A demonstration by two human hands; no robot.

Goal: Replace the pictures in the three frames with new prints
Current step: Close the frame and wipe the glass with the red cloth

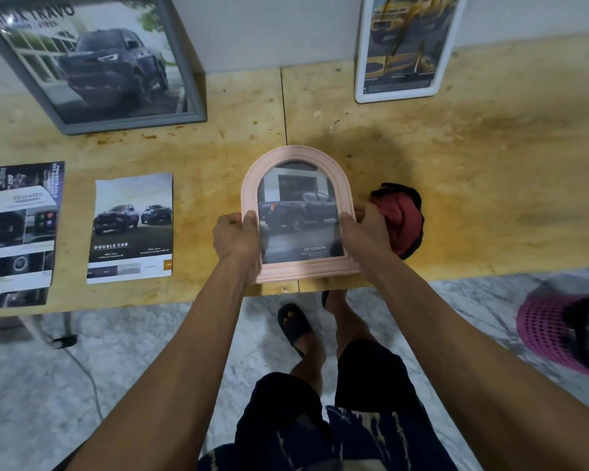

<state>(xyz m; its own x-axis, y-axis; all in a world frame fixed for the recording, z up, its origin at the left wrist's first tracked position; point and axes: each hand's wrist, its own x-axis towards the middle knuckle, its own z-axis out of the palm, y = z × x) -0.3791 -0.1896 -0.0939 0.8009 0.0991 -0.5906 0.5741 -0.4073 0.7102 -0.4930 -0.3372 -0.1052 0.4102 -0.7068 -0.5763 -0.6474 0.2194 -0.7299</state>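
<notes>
Pink arch-topped picture frame point(298, 212) is held at the near edge of the yellowish plywood surface point(456, 158), front facing up toward the camera. Its long axis runs away from the person, rounded top pointing to the wall, flat base at the surface edge. Behind its glass sits a print of a dark pickup truck with a Toyota mark at lower right.

Left hand point(236, 237) grips the frame's left side, thumb over the front rim, fingers curled behind. Right hand point(364, 232) grips the right side in the same manner, thumb on the front. Both forearms reach forward nearly straight and converge on the frame.

Just beside the right hand lies a crumpled red and black cloth point(402, 219), touching or nearly touching the frame's right edge; which cannot be told.

Grey rectangular frame point(96, 59) holding a dark truck print leans at far left. White rounded-corner frame point(405, 45) holding a yellow vehicle print leans at far right. Two loose prints lie flat to the left: a double cab truck sheet point(131, 231) and a vehicle interior sheet point(17, 229), well apart from the pink frame.

A pink perforated basket point(555, 331) stands on the floor at right.
</notes>
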